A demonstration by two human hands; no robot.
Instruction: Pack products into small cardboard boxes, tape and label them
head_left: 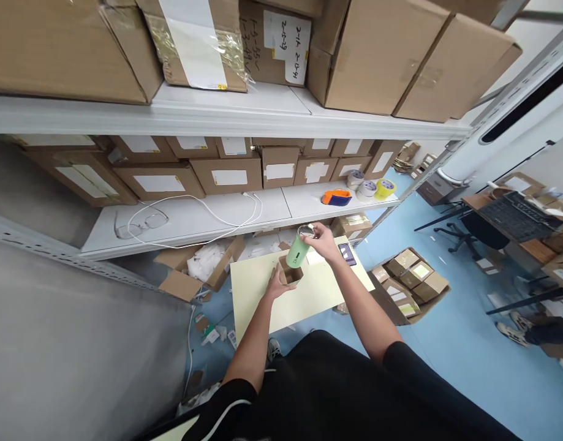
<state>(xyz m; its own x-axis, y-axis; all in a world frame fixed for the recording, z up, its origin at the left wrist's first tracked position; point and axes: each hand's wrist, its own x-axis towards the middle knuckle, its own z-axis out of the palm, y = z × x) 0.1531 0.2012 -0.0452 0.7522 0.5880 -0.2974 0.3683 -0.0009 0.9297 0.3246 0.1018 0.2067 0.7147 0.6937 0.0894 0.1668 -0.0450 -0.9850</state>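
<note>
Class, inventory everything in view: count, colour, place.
Cup: 1, pale green, at small box's mouth
Small box: 1, brown, over table
Table: 1, pale yellow, centre
Phone: 1, dark, table's right end
Tape rolls: 3, two whitish, one yellow, middle shelf, right
Unclear item: 1, orange and blue, left of tape rolls
Cable: 1, white, middle shelf, left
Glasses: 1 pair, clear, middle shelf, left
Shelf boxes: many, brown, upper and middle shelves
Rack: 1, pale grey, behind table
Packing carton: 1, brown, left of table
Box-filled carton: 1, brown, right of table
Another person's shoes: 2, pale, far right
Floor: 1, blue, beneath
Shirt: 1, black, bottom
Left hand: 1, bare, on small box
Right hand: 1, bare, holding cup's top
</note>
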